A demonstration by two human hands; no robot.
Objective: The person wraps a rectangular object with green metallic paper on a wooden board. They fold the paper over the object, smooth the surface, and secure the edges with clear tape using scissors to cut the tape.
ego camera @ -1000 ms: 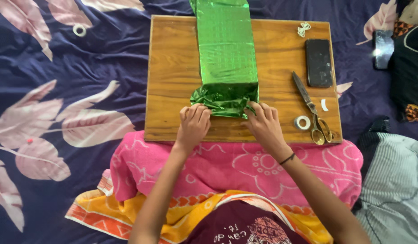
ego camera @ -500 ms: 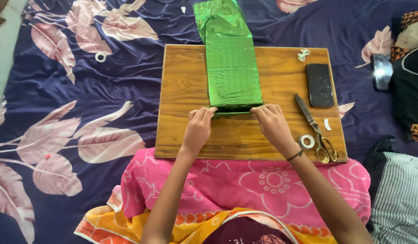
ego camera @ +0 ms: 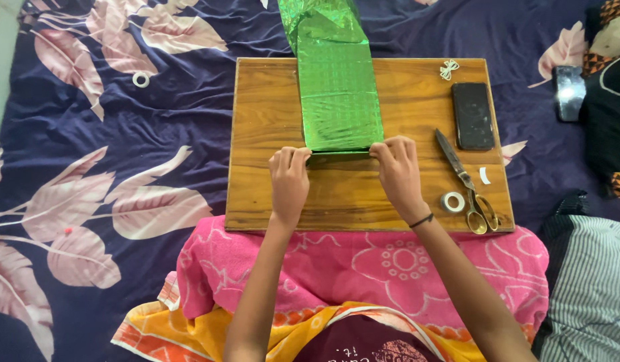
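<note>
On the left, over the dark blue bedsheet [ego camera: 122,127] with its big pink leaves, a small white tape ring [ego camera: 141,80] lies well apart from the work. Next comes the wooden table [ego camera: 263,121], resting across the person's lap on a pink cloth [ego camera: 363,258].

At the near end of the green foil-wrapped box [ego camera: 338,100] the change is plain: a second ago a crumpled tuft of foil bulged out between the hands, and now it is folded in and pressed flat, so the end shows a straight dark edge. The left hand [ego camera: 289,181] has its fingers curled against the box's near left corner, pinching the foil there; the right hand [ego camera: 399,171] does the same at the near right corner. Both are closed narrowly on the wrapping. By the look of it, this end's fold is made but nothing yet fixes it down. The box lies lengthwise down the middle of the table, and its far end, with loose foil still bunched, hangs past the table's back edge.

To the right lie a pair of scissors [ego camera: 465,181] with gold handles, a roll of clear tape [ego camera: 452,201] just beside them, a cut strip of tape [ego camera: 484,175], a dark phone [ego camera: 473,115] and a small white bow [ego camera: 449,68]. None crowds the box. Further right, a second phone [ego camera: 568,92] lies on the bed.
</note>
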